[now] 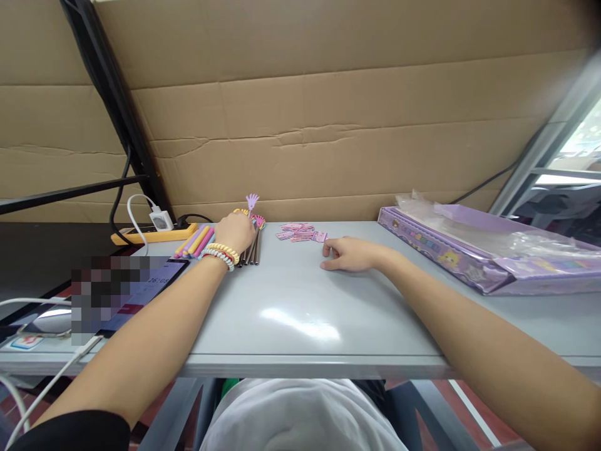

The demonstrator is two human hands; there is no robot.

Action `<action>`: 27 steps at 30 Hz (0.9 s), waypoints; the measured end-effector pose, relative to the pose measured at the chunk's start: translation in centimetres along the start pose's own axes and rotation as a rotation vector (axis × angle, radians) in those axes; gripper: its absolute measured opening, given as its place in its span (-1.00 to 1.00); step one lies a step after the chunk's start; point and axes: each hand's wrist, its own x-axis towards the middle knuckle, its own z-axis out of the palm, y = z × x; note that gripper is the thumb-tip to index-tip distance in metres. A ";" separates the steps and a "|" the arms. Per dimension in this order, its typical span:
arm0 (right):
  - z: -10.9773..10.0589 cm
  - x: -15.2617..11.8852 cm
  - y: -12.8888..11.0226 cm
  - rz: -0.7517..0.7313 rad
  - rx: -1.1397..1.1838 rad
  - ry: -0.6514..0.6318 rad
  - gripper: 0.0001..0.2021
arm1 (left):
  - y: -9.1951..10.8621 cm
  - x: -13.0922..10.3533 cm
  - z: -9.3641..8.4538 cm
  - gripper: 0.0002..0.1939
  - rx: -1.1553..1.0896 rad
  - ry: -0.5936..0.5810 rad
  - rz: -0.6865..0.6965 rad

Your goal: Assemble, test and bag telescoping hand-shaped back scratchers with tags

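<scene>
My left hand point(237, 232) is closed over a group of slim metal back scratchers point(256, 247) at the back of the table. A small purple hand-shaped head point(252, 200) sticks up above my fingers, and the grip on its stick is mostly hidden. Pink and yellow heads show beside it. Just left of my wrist lie several purple, yellow and blue sticks point(200, 240). My right hand point(350, 254) rests on the table with its fingers loosely bent, thumb apart, nothing in it. Its fingertips are close to a loose pile of small pink printed cards point(300, 232).
At right lies a purple printed box point(441, 254) with clear plastic film point(539, 241) on it. A yellow power strip point(154, 233) with a white charger point(161, 218), a phone point(141, 294) and white cables are at left. Cardboard point(300, 144) walls the back.
</scene>
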 end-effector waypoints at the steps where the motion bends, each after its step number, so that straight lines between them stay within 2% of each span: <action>1: 0.0 0.0 0.0 -0.004 0.006 0.004 -0.60 | 0.2 -0.2 -0.3 -0.62 -0.015 0.016 0.034; 3: 0.1 0.1 0.1 -0.027 0.025 0.022 -0.63 | 0.9 -0.9 -1.0 -0.61 -0.054 0.004 0.122; 5: 0.3 0.4 0.3 -0.064 0.063 0.063 -0.69 | 1.9 -1.8 -1.5 -0.63 -0.088 -0.057 0.219; 9: 0.6 1.1 1.2 -0.061 0.146 0.260 -0.79 | 3.9 -3.7 -1.7 -0.62 -0.112 -0.177 0.375; 12: 0.7 1.7 2.3 0.006 0.138 0.367 -0.75 | 4.6 -4.5 -1.3 -0.62 -0.125 -0.226 0.469; 17: 1.3 2.6 3.4 0.022 0.037 0.307 -0.55 | 4.5 -4.6 -0.7 -0.60 -0.123 -0.297 0.542; 21: 2.3 3.1 2.5 0.046 -0.070 0.298 -0.45 | 4.4 -4.5 -0.5 -0.56 -0.088 -0.376 0.535; 27: 2.8 3.5 1.6 0.034 -0.098 0.233 -0.38 | 4.5 -4.5 -0.7 -0.54 -0.089 -0.444 0.554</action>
